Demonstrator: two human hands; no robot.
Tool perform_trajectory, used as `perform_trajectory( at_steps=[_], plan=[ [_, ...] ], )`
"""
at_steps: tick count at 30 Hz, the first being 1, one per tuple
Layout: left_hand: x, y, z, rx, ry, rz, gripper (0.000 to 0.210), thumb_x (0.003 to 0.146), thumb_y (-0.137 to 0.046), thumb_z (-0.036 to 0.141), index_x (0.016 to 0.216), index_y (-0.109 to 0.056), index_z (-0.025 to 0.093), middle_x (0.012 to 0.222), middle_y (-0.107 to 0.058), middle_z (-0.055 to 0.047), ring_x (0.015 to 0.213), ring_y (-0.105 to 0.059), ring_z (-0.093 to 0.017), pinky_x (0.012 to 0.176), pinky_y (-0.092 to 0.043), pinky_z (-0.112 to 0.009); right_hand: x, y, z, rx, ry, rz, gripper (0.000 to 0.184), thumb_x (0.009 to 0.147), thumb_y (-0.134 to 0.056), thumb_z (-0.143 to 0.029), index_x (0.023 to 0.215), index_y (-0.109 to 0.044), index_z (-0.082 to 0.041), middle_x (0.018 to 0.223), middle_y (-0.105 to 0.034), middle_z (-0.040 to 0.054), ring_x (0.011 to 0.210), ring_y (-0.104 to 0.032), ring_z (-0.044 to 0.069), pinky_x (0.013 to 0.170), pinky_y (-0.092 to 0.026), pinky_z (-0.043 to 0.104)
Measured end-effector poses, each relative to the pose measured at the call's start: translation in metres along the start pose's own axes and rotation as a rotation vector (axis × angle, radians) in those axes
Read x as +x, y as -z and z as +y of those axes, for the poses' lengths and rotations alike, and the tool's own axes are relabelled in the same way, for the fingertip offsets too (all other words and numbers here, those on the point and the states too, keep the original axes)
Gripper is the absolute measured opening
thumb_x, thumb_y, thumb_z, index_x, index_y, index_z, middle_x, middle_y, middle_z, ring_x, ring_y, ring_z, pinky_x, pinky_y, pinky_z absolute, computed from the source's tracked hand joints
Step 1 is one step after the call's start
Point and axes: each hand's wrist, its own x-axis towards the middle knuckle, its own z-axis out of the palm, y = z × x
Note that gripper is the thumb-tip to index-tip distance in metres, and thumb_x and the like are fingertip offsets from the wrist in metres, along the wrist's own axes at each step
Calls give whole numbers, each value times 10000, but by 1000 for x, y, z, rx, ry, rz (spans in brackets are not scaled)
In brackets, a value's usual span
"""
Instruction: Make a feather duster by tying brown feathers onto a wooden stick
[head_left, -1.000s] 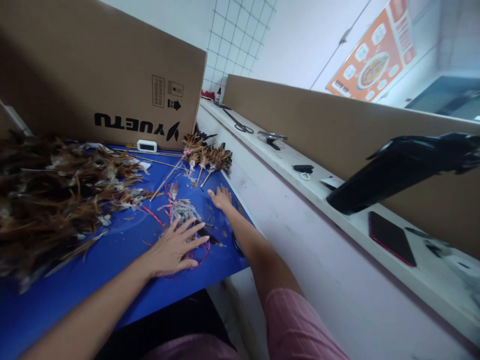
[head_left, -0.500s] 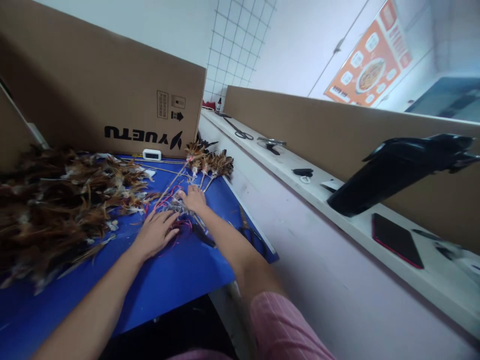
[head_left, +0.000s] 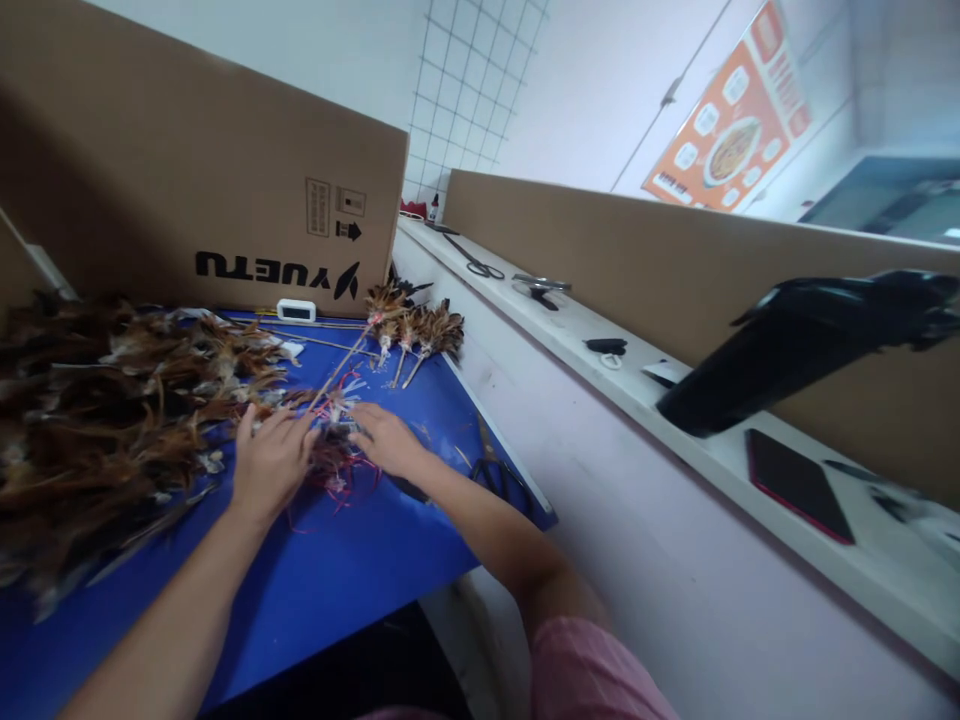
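Observation:
My left hand (head_left: 274, 458) lies palm down at the right edge of the brown feather pile (head_left: 112, 420), its fingers apart. My right hand (head_left: 386, 440) is opposite it, fingers stretched toward a tangle of pink string (head_left: 339, 484) and loose grey feather bits (head_left: 330, 455). Between the hands lies this tangle on the blue table sheet (head_left: 322, 590). A thin stick (head_left: 341, 365) with feathers tied at its far end slants away from the tangle. Beyond my right hand rest short feather-tipped sticks (head_left: 424, 350). Neither hand visibly grips anything.
Black scissors (head_left: 499, 480) lie by the table's right edge. A white digital timer (head_left: 296, 311) stands before the cardboard box (head_left: 300, 190). On the right ledge are more scissors (head_left: 484, 268), a black holder-like object (head_left: 750, 350) and a phone (head_left: 796, 485).
My left hand has moved left toward the feather pile. My right hand has drawn back toward me, and more of the pink string and feather bits shows between the hands.

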Motion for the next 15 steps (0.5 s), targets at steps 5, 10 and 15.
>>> perform_trajectory(
  at_steps=[5, 10, 15],
  plan=[
    [-6, -4, -19, -36, 106, -29, 402, 878, -338, 112, 1142, -638, 164, 892, -715, -110, 864, -654, -237, 1040, -319, -470, -103, 33, 40, -139, -230, 304, 237, 893, -449, -179, 1012, -653, -169, 961, -673, 85, 948, -586, 213, 896, -443, 344],
    [-2, 4, -1, -133, 133, 23, 390, 893, -442, 270, 1256, -567, 199, 1280, -581, -144, 1213, -498, -290, 1072, -256, -518, -187, 30, 80, -229, -392, 414, 358, 871, -463, -220, 1196, -585, -134, 1146, -614, 147, 1083, -544, 260, 954, -435, 444],
    [-8, 5, 78, -287, -356, -279, 484, 902, -448, 438, 1339, -504, 240, 1390, -508, -103, 1318, -399, -262, 1124, -173, -487, -199, 10, 86, -163, -364, 429, 362, 858, -427, -156, 1156, -627, -111, 1234, -597, 152, 1218, -487, 256, 1056, -385, 450]
  ],
)
